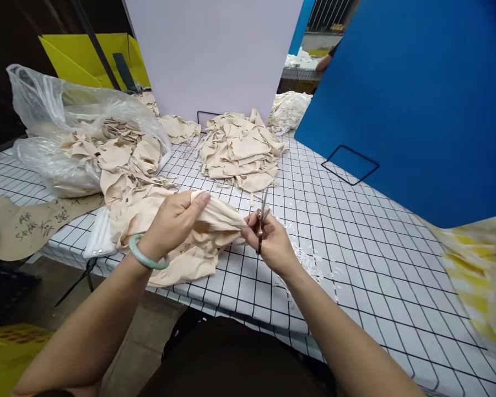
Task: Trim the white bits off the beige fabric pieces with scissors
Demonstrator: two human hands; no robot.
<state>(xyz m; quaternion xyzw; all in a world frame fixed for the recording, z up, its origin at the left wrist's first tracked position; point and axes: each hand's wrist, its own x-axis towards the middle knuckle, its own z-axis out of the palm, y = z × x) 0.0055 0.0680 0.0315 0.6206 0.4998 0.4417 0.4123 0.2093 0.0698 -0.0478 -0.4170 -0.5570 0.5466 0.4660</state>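
Observation:
My left hand (176, 218), with a pale green bangle at its wrist, pinches a piece of beige fabric (219, 218) between thumb and fingers. The cloth stretches across to my right hand (273, 240), whose fingertips grip its other end. That same hand also holds a pair of small scissors (262, 218), blades pointing up and away from me. Whether the blades are parted is hard to make out. Under and left of the stretched cloth, more beige fabric pieces (194, 264) lie loosely at the table's front edge.
A heap of beige cut pieces (242, 149) lies at the back middle. At left, a clear plastic bag (45, 105) spills more pieces near a marked paper pattern (41, 223). White snippets (308, 262) dot the checked tablecloth (376, 275). A blue panel (417, 110) rises at right.

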